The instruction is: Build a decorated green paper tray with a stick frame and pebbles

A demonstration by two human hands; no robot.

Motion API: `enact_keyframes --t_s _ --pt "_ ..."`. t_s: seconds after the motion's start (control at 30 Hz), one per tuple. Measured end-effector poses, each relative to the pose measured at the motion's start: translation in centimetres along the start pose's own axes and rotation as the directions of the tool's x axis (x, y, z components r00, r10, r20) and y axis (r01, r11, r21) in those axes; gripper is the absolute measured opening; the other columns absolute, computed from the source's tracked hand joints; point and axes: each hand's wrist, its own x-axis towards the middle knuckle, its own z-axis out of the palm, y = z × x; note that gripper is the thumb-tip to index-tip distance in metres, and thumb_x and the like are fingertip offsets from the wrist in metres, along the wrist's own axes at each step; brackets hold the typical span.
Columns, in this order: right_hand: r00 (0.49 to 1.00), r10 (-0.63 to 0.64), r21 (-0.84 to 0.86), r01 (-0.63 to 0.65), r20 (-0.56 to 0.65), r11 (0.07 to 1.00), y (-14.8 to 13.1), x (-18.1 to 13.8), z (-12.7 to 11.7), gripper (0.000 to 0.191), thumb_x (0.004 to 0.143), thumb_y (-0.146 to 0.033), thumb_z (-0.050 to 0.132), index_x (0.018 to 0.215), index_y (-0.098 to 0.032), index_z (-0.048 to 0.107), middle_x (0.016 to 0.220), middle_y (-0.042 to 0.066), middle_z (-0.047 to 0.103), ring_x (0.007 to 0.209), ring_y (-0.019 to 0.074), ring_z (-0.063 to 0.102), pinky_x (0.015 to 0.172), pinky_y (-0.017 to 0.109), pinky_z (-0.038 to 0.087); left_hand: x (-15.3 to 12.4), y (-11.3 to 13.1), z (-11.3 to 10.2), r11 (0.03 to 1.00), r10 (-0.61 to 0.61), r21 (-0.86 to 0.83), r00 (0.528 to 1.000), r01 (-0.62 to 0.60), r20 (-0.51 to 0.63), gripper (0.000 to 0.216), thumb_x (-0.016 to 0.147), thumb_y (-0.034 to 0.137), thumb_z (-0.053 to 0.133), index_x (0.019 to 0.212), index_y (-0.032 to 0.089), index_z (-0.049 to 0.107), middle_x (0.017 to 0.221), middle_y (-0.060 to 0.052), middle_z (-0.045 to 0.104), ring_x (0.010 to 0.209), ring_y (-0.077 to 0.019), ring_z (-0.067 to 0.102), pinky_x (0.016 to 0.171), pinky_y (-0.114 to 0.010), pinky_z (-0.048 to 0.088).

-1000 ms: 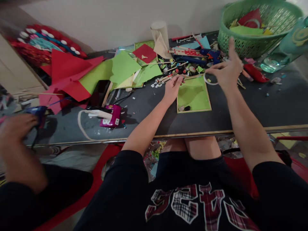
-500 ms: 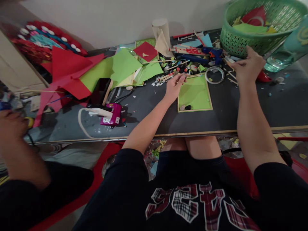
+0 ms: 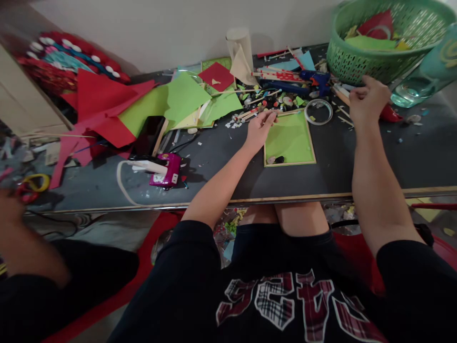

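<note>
My left hand (image 3: 261, 127) rests at the upper left corner of a light green panel (image 3: 291, 136) edged with thin wooden strips. Its fingertips are pinched together; what they hold, if anything, is too small to name. A black pebble (image 3: 279, 159) and a paler one (image 3: 271, 160) lie inside the panel's near left corner. Over the table in front of the green basket (image 3: 360, 62), my right hand (image 3: 370, 102) is closed with curled fingers, and their contents cannot be made out. A roll of clear tape (image 3: 318, 112) lies between the panel and this hand.
Pebbles, sticks and a blue glue gun (image 3: 317, 78) clutter the table's back. Red paper (image 3: 96, 102), a phone (image 3: 147, 136) and a purple socket block (image 3: 167, 170) lie left. Another person's hand (image 3: 9, 207) is near scissors (image 3: 34, 186). A bottle (image 3: 410, 90) stands right.
My right hand has dipped slightly and its raised index finger has curled down. My left hand has barely moved. The other person's hand has moved down, and the scissors now show.
</note>
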Motion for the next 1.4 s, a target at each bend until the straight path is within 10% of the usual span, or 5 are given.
enact_keyframes --t_s 0.13,0.23,0.37,0.53,1.4 --pt "0.992 0.030 0.392 0.021 -0.123 0.920 -2.5 -1.0 -0.4 0.026 0.090 -0.002 0.069 0.113 -0.011 0.077 0.114 0.015 0.077 0.097 0.0176 0.074 0.089 0.029 0.056 0.0 0.0 0.1 1.000 0.017 -0.026 0.998 -0.015 0.057 0.068 0.091 0.081 0.058 0.122 0.024 0.074 0.100 -0.007 0.075 0.094 -0.0196 0.072 0.077 -0.030 0.055" --pt "0.965 -0.245 0.695 0.242 -0.096 0.677 -5.0 -2.7 0.3 0.003 0.094 -0.018 0.073 0.095 -0.018 0.076 0.117 0.013 0.074 0.104 0.0192 0.070 0.088 0.032 0.056 -0.1 0.0 0.2 0.999 0.023 -0.050 0.996 -0.019 0.087 0.070 0.088 0.081 0.062 0.126 0.024 0.072 0.100 -0.006 0.075 0.098 -0.0212 0.074 0.075 -0.029 0.054" --pt "0.817 -0.576 0.770 0.344 0.037 0.538 -7.5 -5.0 2.0 0.029 0.088 -0.053 0.078 0.086 -0.025 0.077 0.128 0.009 0.069 0.115 0.0266 0.067 0.095 0.043 0.058 -0.1 0.0 0.1 0.998 0.025 -0.063 0.994 -0.019 0.105 0.070 0.087 0.080 0.065 0.127 0.024 0.072 0.102 -0.006 0.077 0.098 -0.0211 0.076 0.079 -0.030 0.056" --pt "0.810 -0.577 0.714 0.342 0.107 0.611 -8.3 -6.3 2.8 0.034 0.085 -0.064 0.077 0.087 -0.030 0.080 0.125 0.008 0.070 0.123 0.0315 0.064 0.115 0.054 0.050 -0.3 0.5 0.0 1.000 -0.003 -0.027 0.993 0.007 0.119 0.062 0.090 0.071 0.069 0.128 0.022 0.072 0.104 -0.007 0.080 0.100 -0.0215 0.077 0.083 -0.031 0.058" --pt "0.842 -0.533 0.600 0.386 0.081 0.701 -9.1 -7.0 2.8 0.042 0.083 -0.069 0.077 0.099 -0.031 0.082 0.127 0.010 0.071 0.122 0.0349 0.064 0.112 0.056 0.055 -0.4 1.6 0.0 1.000 0.004 0.005 0.989 -0.005 0.151 0.058 0.091 0.070 0.068 0.124 0.022 0.077 0.107 -0.009 0.082 0.097 -0.0214 0.076 0.076 -0.028 0.056"
